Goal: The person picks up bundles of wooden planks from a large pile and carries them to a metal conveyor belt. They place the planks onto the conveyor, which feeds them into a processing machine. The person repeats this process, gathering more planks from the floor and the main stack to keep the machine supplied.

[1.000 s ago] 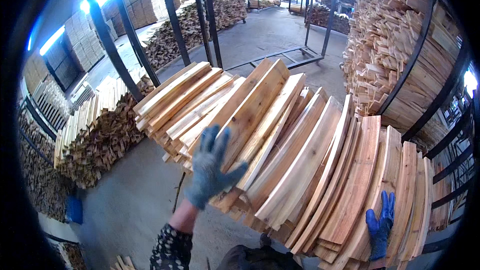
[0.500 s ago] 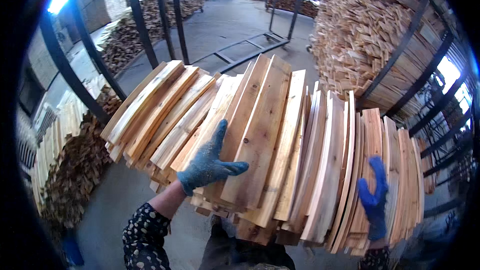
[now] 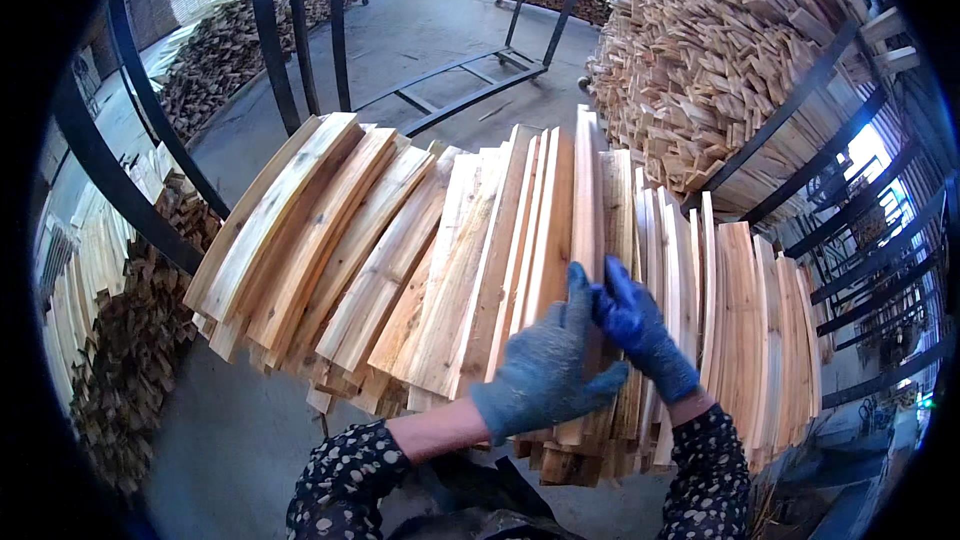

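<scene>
Rows of pale wooden boards [image 3: 400, 250] lie side by side on a stack in front of me. One board [image 3: 588, 170] rises a little above its neighbours near the middle. Against its near part lies my left hand [image 3: 545, 365], in a worn teal glove, fingers stretched forward and thumb spread to the right. My right hand [image 3: 645, 330], in a darker blue glove, comes from the other side, its extended fingertips close by the left fingers. Both palms are hidden, and the exact contact with the board is partly covered.
Dark metal posts [image 3: 270, 35] stand beyond the boards at the left, with more posts at the right. A low metal frame [image 3: 450, 90] rests on the grey floor [image 3: 420, 20]. Tall wood piles [image 3: 710, 60] rise at the far right; another pile [image 3: 125, 360] stands at the left.
My right hand has moved left from the right-hand boards to the middle, and my left hand has moved right to meet it. Wide middle boards that lay flat now show narrow edges.
</scene>
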Available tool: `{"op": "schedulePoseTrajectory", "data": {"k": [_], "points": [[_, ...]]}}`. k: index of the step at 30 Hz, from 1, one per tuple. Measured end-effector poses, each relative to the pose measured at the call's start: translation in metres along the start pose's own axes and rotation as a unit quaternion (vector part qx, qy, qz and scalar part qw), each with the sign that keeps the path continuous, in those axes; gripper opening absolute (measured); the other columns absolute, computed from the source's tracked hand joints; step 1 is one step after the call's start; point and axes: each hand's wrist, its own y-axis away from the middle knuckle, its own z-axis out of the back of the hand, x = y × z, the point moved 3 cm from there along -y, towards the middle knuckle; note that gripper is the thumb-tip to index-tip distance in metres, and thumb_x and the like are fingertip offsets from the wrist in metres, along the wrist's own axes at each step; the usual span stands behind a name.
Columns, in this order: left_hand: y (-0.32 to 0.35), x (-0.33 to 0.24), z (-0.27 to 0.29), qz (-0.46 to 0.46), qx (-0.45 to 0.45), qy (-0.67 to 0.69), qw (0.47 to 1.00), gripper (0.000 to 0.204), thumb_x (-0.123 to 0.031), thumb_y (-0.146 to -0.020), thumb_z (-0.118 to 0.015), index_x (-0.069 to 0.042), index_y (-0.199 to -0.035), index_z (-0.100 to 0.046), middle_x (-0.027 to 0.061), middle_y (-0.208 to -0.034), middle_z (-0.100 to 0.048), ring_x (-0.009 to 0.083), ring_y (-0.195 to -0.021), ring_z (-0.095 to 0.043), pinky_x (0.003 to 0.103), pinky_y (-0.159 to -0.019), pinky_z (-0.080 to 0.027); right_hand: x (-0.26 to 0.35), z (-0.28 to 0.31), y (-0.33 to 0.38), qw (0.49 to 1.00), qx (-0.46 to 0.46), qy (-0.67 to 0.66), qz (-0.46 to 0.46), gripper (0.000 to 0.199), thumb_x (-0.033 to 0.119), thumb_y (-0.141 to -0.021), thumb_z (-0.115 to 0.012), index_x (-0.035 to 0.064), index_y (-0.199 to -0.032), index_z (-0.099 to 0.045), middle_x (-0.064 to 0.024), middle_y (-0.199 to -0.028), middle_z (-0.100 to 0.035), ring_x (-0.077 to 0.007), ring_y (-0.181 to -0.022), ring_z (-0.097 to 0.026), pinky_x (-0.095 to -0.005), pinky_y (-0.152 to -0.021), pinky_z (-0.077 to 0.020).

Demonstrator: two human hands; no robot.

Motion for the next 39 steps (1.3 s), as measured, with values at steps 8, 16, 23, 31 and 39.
{"op": "schedulePoseTrajectory", "data": {"k": [8, 16, 23, 31, 39], "points": [[0.003, -0.007, 0.000, -0.123, 0.098, 0.013, 0.987, 0.104, -0.041, -0.080, -0.071, 0.003, -0.148, -0.005, 0.0266, -0.108, -0.053, 0.0378, -0.093, -0.059, 0.042, -0.075, -0.051, -0.013, 0.008, -0.017, 0.987, -0.061, -0.146, -0.033, 0.062, 0.042, -0.080, -0.069, -0.0074, -0.114, -0.055, -0.0193, -0.102, -0.064, -0.0246, -0.093, -0.062, -0.0361, -0.082, -0.0496], [0.011, 0.103, 0.051, 0.059, 0.069, 0.493, 0.865, 0.057, -0.014, -0.096, -0.052, -0.010, -0.147, -0.027, 0.0152, -0.134, -0.051, 0.0251, -0.116, -0.056, 0.036, -0.093, -0.050, -0.011, 0.024, 0.007, 0.925, -0.132, -0.341, -0.104, 0.045, 0.028, -0.077, -0.064, -0.0053, -0.107, -0.058, -0.0109, -0.092, -0.063, -0.0155, -0.080, -0.062, -0.0285, -0.073, -0.0519], [-0.009, 0.125, 0.068, 0.009, 0.103, 0.547, 0.831, 0.055, -0.027, -0.098, -0.048, -0.007, -0.146, -0.027, 0.0135, -0.138, -0.047, 0.0269, -0.124, -0.049, 0.040, -0.103, -0.041, 0.053, -0.051, 0.040, 0.884, -0.228, -0.386, -0.134, 0.042, 0.016, -0.084, -0.065, -0.0067, -0.118, -0.055, -0.0134, -0.106, -0.063, -0.0216, -0.096, -0.063, -0.0347, -0.084, -0.0527], [0.018, 0.166, 0.095, 0.175, 0.071, 0.726, 0.661, 0.081, -0.034, -0.079, -0.062, 0.001, -0.143, -0.027, 0.0219, -0.140, -0.041, 0.0415, -0.127, -0.043, 0.051, -0.104, -0.040, 0.055, -0.103, 0.000, 0.909, -0.291, 0.299, 0.023, 0.080, 0.045, -0.075, -0.070, 0.0081, -0.140, -0.039, -0.0234, -0.135, -0.044, -0.0388, -0.126, -0.043, -0.0489, -0.103, -0.0373], [0.031, 0.187, 0.111, 0.177, 0.068, 0.732, 0.654, 0.077, -0.029, -0.080, -0.062, 0.004, -0.141, -0.030, 0.0233, -0.135, -0.046, 0.0408, -0.120, -0.050, 0.050, -0.098, -0.046, 0.035, -0.090, 0.000, 0.959, -0.151, 0.233, -0.046, 0.089, 0.037, -0.072, -0.069, 0.0175, -0.148, -0.025, -0.0240, -0.147, -0.029, -0.0397, -0.134, -0.032, -0.0456, -0.111, -0.0292]]}}
